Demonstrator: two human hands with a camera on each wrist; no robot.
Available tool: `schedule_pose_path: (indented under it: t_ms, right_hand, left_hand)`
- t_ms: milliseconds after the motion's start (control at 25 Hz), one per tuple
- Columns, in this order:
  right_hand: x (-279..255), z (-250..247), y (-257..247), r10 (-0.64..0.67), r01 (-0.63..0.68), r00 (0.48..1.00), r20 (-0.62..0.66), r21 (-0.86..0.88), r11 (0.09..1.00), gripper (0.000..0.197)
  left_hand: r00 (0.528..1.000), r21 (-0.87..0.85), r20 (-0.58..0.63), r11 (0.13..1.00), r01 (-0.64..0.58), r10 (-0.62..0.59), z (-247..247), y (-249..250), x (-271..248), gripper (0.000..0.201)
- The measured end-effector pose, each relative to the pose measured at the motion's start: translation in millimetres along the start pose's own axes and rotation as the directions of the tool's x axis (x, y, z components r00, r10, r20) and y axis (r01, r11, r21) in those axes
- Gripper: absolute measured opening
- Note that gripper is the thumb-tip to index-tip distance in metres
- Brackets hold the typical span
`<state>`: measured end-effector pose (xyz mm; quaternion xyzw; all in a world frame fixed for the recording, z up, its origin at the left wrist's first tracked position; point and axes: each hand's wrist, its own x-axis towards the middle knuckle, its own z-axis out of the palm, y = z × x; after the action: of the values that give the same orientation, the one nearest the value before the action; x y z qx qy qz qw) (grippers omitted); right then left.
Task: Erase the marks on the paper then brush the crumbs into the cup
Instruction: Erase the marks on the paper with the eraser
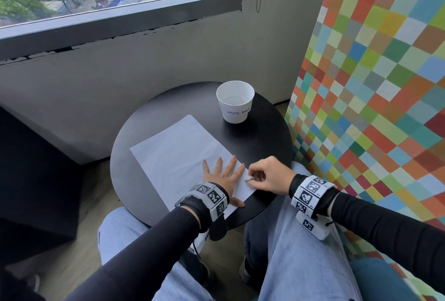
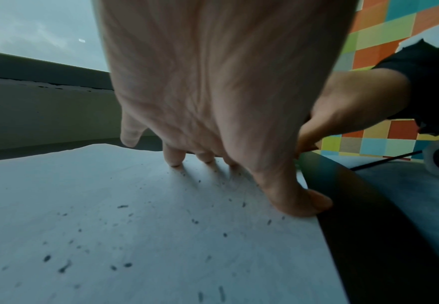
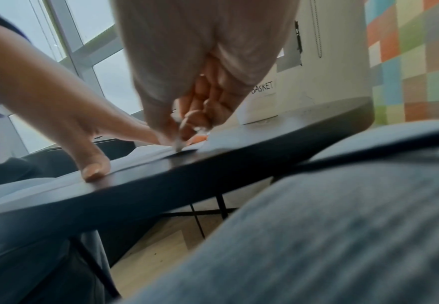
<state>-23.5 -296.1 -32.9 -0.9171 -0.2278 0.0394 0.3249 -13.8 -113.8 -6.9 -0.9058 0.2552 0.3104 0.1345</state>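
A: What is shown from the head view?

B: A white paper (image 1: 183,154) is seen lying on a round black desk (image 1: 149,118). The left hand (image 1: 222,176) is laid flat on the near end of the sheet, fingers straight and spread, nothing being held. The right hand (image 1: 267,175) is placed at the sheet's right edge, just beside the left; its grip is closed, thumb and fingers pinched on a small pale eraser (image 1: 249,180) whose tip is pressed to the paper. A white cup (image 1: 235,102), marked "WASTE BASKET", is stood upright on the far right of the desk, well apart from both hands and off the sheet.

A: And from the left wrist?

B: The left hand (image 2: 213,92) is seen from behind, its fingertips (image 2: 173,158) and thumb set down on the paper (image 2: 109,195). Dark crumbs (image 2: 65,266) are scattered over the sheet around and behind the fingers. The right hand (image 2: 348,109) is seen at the sheet's edge, past the thumb; what it holds is hidden here.

A: The right wrist?

B: The right hand (image 3: 202,67) is shown curled, the eraser (image 3: 178,142) being pinched at the fingertips and touching the paper (image 3: 161,153) near the desk (image 3: 213,164) rim. The left hand (image 3: 65,107) is pressed flat beside it. The cup (image 3: 260,102) is partly seen behind the fingers, the picture being blurred.
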Motion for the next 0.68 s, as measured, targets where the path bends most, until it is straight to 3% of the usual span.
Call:
schedule_pose_path:
  t_ms: [80,280,360,440,560,600,680]
  right_hand:
    - [-4,4,-5,-0.067,0.065,0.992,0.104,0.025,0.998,0.018]
    - [6,-4,2,0.029,-0.032,0.999,-0.046,-0.051,0.998,0.017]
    - [1,3,-5,-0.074,0.076,0.995,0.062,-0.022,0.997,0.016]
    - [0,4,-7,-0.098,0.101,0.988,0.118,-0.018,0.995,0.017]
    - [8,-5,4,0.027,-0.031,0.997,-0.067,-0.058,0.998,0.017]
    - [8,-5,3,0.03,-0.034,0.997,-0.069,-0.059,0.998,0.016]
    - [2,2,-3,-0.071,0.072,0.997,0.035,-0.027,0.997,0.016]
  left_hand:
    - [1.0,0.003,-0.009,1.0,-0.003,0.003,0,0,0,0.108]
    - [1.0,0.003,-0.003,1.0,-0.006,0.006,0,0,0,0.108]
    - [1.0,0.003,-0.006,1.0,-0.005,0.005,0,0,0,0.108]
    - [1.0,0.007,-0.014,1.0,-0.008,0.008,0,0,0,0.108]
    - [1.0,-0.001,-0.006,1.0,-0.012,0.012,0,-1,1,0.108]
    - [1.0,-0.005,-0.003,1.0,-0.011,0.011,1,-1,1,0.108]
    - [1.0,-0.005,-0.006,1.0,-0.009,0.009,2,-2,1,0.109]
